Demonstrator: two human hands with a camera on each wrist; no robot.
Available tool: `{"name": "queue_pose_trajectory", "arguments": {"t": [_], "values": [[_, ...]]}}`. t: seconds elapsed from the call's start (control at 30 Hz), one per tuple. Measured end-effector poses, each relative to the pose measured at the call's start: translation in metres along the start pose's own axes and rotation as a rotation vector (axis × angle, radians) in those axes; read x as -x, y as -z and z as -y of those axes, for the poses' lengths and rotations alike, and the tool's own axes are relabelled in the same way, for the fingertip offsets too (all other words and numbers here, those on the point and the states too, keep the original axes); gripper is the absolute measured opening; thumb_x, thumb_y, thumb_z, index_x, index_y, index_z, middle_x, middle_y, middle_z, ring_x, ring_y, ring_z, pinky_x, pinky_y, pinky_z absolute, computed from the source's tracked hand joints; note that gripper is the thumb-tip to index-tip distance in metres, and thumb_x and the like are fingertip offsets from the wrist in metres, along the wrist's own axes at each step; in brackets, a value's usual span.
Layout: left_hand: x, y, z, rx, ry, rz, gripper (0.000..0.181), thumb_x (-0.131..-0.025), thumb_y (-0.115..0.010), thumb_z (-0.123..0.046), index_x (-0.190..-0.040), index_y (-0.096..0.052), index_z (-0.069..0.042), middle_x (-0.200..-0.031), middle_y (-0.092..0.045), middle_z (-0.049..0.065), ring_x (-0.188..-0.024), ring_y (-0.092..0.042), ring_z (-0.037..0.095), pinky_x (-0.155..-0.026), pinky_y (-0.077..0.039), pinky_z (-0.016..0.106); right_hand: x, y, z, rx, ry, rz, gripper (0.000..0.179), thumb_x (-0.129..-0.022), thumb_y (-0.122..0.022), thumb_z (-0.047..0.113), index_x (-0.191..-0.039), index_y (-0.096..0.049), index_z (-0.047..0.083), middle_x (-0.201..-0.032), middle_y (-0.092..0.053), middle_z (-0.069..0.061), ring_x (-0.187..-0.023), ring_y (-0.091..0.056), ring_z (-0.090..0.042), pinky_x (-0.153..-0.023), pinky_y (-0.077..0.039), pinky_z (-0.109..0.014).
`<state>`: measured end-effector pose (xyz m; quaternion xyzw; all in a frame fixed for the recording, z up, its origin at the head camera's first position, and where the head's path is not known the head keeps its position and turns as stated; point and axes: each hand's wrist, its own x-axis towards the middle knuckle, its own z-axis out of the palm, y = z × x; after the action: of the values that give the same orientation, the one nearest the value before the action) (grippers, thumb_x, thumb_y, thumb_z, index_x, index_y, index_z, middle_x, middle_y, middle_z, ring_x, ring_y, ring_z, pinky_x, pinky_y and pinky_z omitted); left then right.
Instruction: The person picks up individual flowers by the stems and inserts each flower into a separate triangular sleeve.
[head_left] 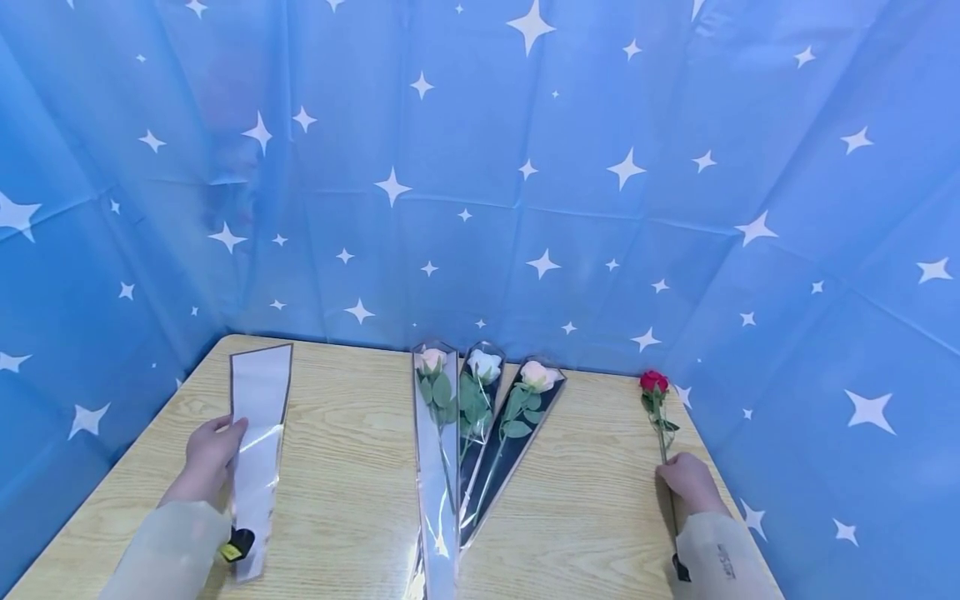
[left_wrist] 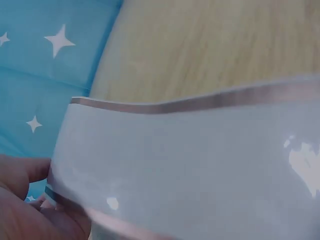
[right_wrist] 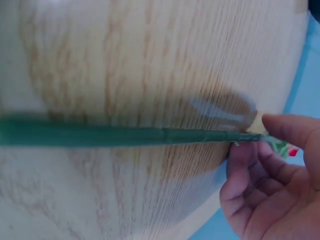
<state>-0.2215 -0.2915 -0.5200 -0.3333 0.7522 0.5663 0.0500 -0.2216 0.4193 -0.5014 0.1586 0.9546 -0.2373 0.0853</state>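
Observation:
At the table's left, my left hand (head_left: 213,450) pinches the left edge of a white flower sleeve (head_left: 258,467) with a dark border. In the left wrist view the sleeve (left_wrist: 175,160) spreads across the frame, its rim looking copper-coloured, with thumb and fingers (left_wrist: 37,167) at its edge. On the right side, my right hand (head_left: 692,482) holds a red rose (head_left: 654,382) by its stem. The right wrist view shows the green stem (right_wrist: 165,136) running between the thumb and curled fingers (right_wrist: 240,182); the bloom is a small red patch beyond the hand.
Three wrapped roses lie mid-table: a pink one (head_left: 432,362) in a white sleeve, a white one (head_left: 484,365) and a pale pink one (head_left: 538,377) in dark sleeves. A blue starry curtain (head_left: 480,167) borders the wooden table (head_left: 352,467).

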Motion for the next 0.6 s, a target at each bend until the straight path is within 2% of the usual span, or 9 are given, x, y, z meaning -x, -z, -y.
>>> {"name": "queue_pose_trajectory", "arguments": {"t": [0.13, 0.23, 0.37, 0.43, 0.53, 0.6], "values": [[0.003, -0.002, -0.004, 0.104, -0.006, 0.018, 0.064, -0.099, -0.041, -0.03, -0.15, -0.013, -0.001, -0.152, -0.015, 0.029, -0.137, -0.024, 0.047, -0.108, -0.028, 0.055, 0.002, 0.001, 0.003, 0.001, 0.002, -0.02, 0.02, -0.089, -0.051, 0.01, -0.091, -0.055, -0.009, -0.081, -0.057, -0.019, -0.073, -0.054, -0.026, -0.063, -0.044, -0.036], [0.008, -0.004, -0.008, 0.12, -0.019, 0.026, 0.064, -0.099, -0.042, -0.027, -0.15, -0.012, -0.002, -0.152, -0.014, 0.029, -0.137, -0.023, 0.047, -0.108, -0.028, 0.056, 0.003, 0.001, 0.002, -0.003, 0.0, -0.04, 0.019, -0.087, -0.053, 0.01, -0.089, -0.057, -0.009, -0.08, -0.058, -0.018, -0.072, -0.054, -0.025, -0.06, -0.043, -0.034], [0.013, -0.006, -0.01, 0.128, -0.077, 0.024, 0.066, -0.097, -0.043, -0.027, -0.149, -0.013, 0.001, -0.152, -0.014, 0.029, -0.138, -0.021, 0.046, -0.109, -0.026, 0.054, 0.004, 0.002, 0.001, -0.024, 0.0, -0.074, 0.018, -0.086, -0.056, 0.01, -0.088, -0.059, -0.008, -0.08, -0.06, -0.018, -0.07, -0.054, -0.024, -0.057, -0.043, -0.032], [0.014, -0.007, -0.011, 0.142, -0.111, 0.008, 0.066, -0.097, -0.044, -0.031, -0.146, -0.018, 0.004, -0.148, -0.02, 0.03, -0.134, -0.027, 0.043, -0.108, -0.03, 0.051, 0.005, 0.002, 0.0, -0.037, 0.008, -0.092, 0.018, -0.085, -0.057, 0.01, -0.086, -0.06, -0.007, -0.078, -0.06, -0.017, -0.068, -0.054, -0.024, -0.055, -0.042, -0.032], [0.014, -0.008, -0.011, 0.152, -0.13, -0.027, 0.059, -0.096, -0.047, -0.035, -0.134, -0.03, 0.007, -0.128, -0.036, 0.024, -0.109, -0.046, 0.032, -0.089, -0.045, 0.038, 0.006, 0.003, 0.0, -0.052, 0.03, -0.132, 0.016, -0.085, -0.056, 0.01, -0.082, -0.062, -0.004, -0.074, -0.059, -0.012, -0.065, -0.052, -0.022, -0.054, -0.04, -0.031], [0.013, -0.008, -0.011, 0.149, -0.149, -0.058, 0.045, -0.095, -0.05, -0.031, -0.117, -0.037, 0.006, -0.111, -0.037, 0.014, -0.089, -0.045, 0.019, -0.072, -0.044, 0.028, 0.007, 0.003, 0.0, -0.064, 0.037, -0.155, 0.015, -0.086, -0.056, 0.01, -0.08, -0.061, -0.002, -0.071, -0.057, -0.009, -0.064, -0.05, -0.021, -0.054, -0.039, -0.03]]}}
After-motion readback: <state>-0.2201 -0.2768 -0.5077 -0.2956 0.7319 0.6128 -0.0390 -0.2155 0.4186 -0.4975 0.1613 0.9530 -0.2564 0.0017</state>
